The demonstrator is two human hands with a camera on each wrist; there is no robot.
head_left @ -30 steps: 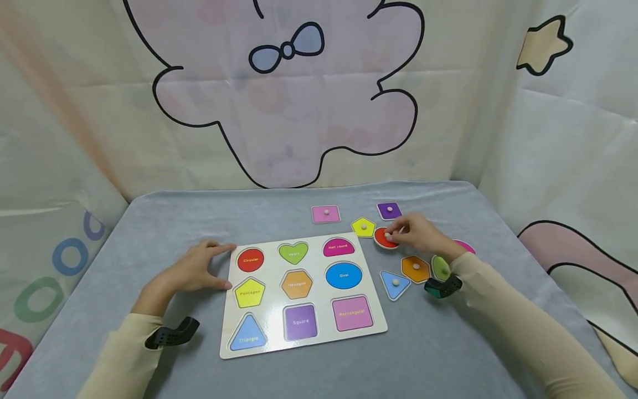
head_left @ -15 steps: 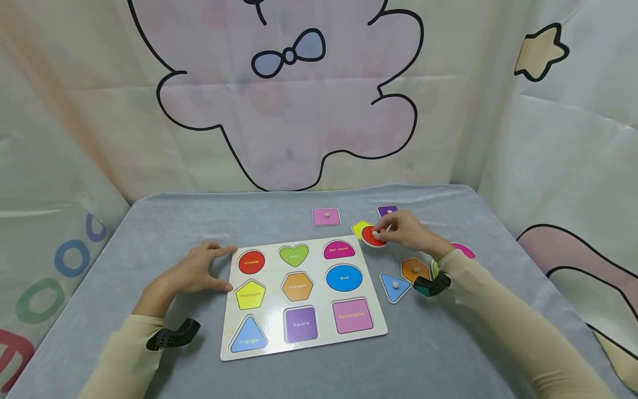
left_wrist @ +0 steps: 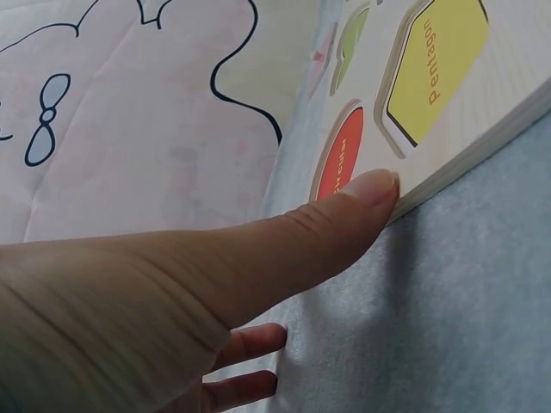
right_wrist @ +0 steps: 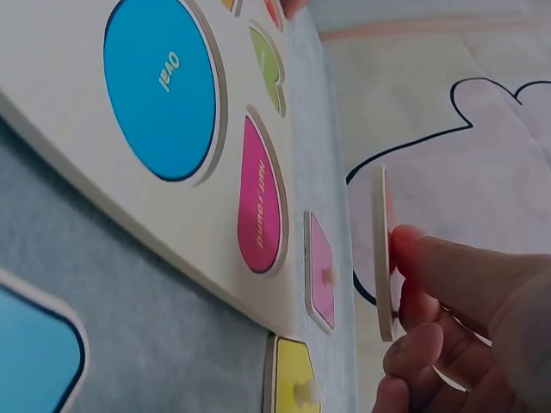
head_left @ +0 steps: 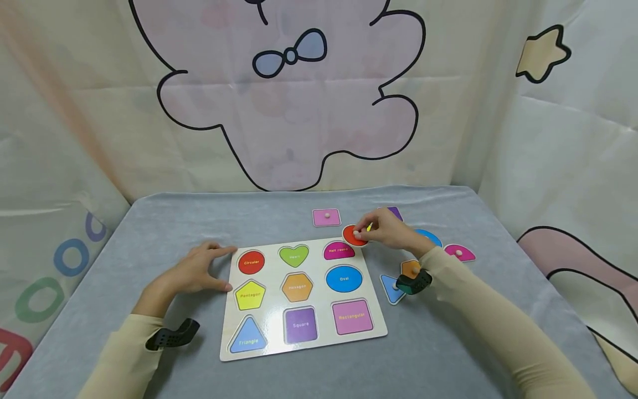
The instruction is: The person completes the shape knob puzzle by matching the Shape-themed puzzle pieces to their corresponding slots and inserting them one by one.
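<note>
My right hand (head_left: 391, 230) pinches the knob of a red circle puzzle piece (head_left: 351, 236), holding it over the far right corner of the wooden shape board (head_left: 319, 293). In the right wrist view the red piece (right_wrist: 382, 258) is seen edge-on, raised off the cloth. My left hand (head_left: 196, 269) rests at the board's left edge, thumb (left_wrist: 374, 188) and forefinger touching it, the fingers loosely spread. Printed recesses fill the board, among them the red circular one (head_left: 251, 262), the green heart (head_left: 294, 255) and the blue oval (head_left: 344, 278).
Knobbed pieces lie on the grey cloth: a pink rectangle (head_left: 326, 218) behind the board, a purple square (head_left: 395, 213) partly hidden by my hand, and a yellow pentagon (right_wrist: 293, 379). Right of the board are a blue triangle (head_left: 392, 290), orange hexagon (head_left: 410, 268), blue oval piece (head_left: 430, 237) and magenta half round (head_left: 459, 252).
My right hand has lifted the red circle from among the loose pieces and carried it left to the board's corner. The left hand and board have stayed in place.
</note>
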